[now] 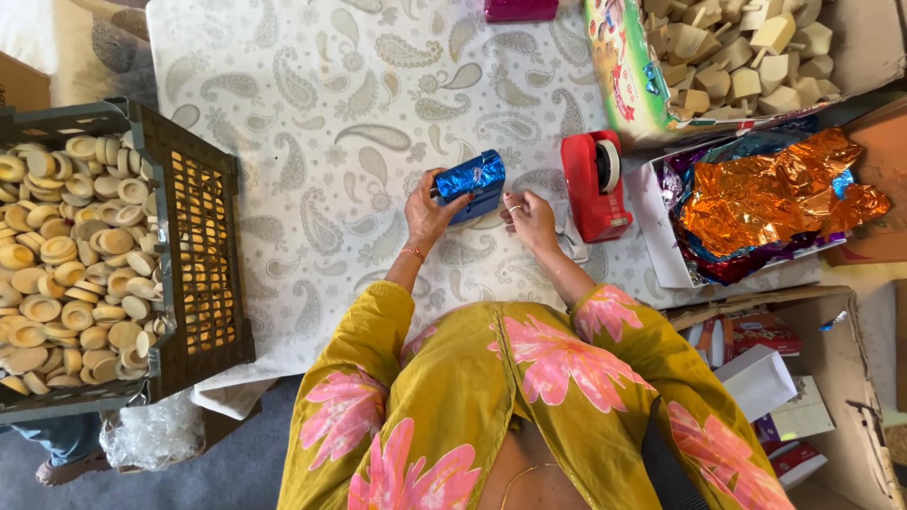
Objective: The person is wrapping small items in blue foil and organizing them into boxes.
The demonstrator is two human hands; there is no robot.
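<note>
The fingers (436,192) of the left hand (425,215) curl around a small blue shiny parcel (470,181) and hold it by its left end. The parcel sits just above the surface (321,113), near the middle, a bit in front of the person's body. The right hand (531,219) is just beside the parcel, on its right. Its fingers (513,205) are bent and close together, with the tips touching the parcel's right edge. I cannot tell if they pinch anything small.

Close to the right hand stands a red tape holder (593,184) with a roll of tape in it. Past that lies an open white box (661,236) full of shiny foil sheets (770,194), orange on top, with blue and purple ones under it. Above it is a cardboard box (619,76) with many pale wooden pieces (737,52) inside.

On the far left sits a dark plastic crate (198,236) filled with lots of round pale wooden discs (71,255). The surface has a white cloth with a grey swirly leaf pattern. A pink thing (520,9) peeks in at the top edge. The person wears yellow sleeves (378,321) with big pink flowers.
</note>
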